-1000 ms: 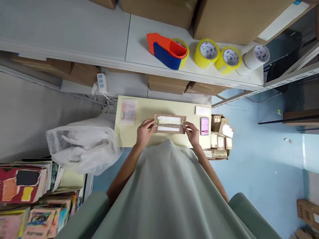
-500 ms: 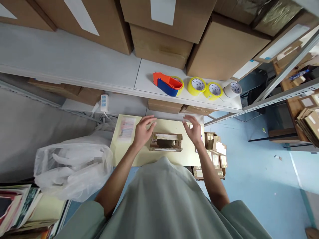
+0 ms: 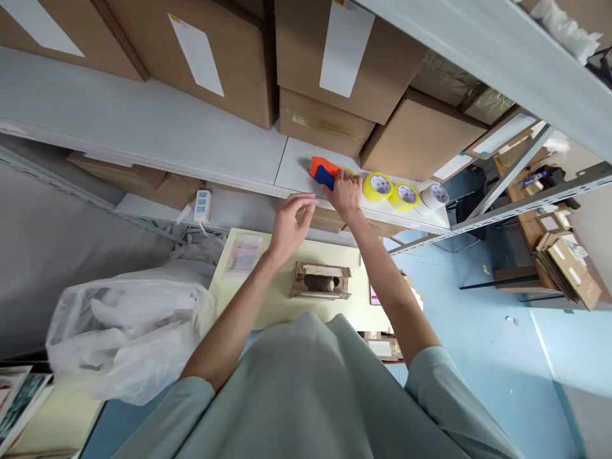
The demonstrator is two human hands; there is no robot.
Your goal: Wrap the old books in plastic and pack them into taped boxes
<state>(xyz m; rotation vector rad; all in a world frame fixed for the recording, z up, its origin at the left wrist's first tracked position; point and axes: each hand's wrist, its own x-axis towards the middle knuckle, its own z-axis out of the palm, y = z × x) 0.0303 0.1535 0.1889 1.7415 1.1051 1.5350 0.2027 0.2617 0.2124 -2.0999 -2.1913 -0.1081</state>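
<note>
On the shelf lies an orange and blue tape dispenser (image 3: 324, 171). My right hand (image 3: 346, 191) reaches over its right end from above, fingers curled around it and hiding that part. My left hand (image 3: 291, 223) hovers in front of the shelf edge, lower and to the left, with thumb and fingers apart and nothing between them. Below both hands, a small brown cardboard box (image 3: 299, 287) rests on the pale yellow table (image 3: 258, 296). Its top has an opening, and a rounded greyish item partly shows inside.
Yellow tape rolls (image 3: 377, 187) and a white roll (image 3: 434, 196) stand right of the dispenser. Large cartons (image 3: 329, 121) line the shelf behind. A clear plastic bag (image 3: 129, 331) bulges left of the table. A metal post (image 3: 507, 197) borders the right side.
My right hand has moved from above the table's right side up to the shelf and closed on the tape dispenser. My left hand has shifted slightly right and up. The view has tilted.
</note>
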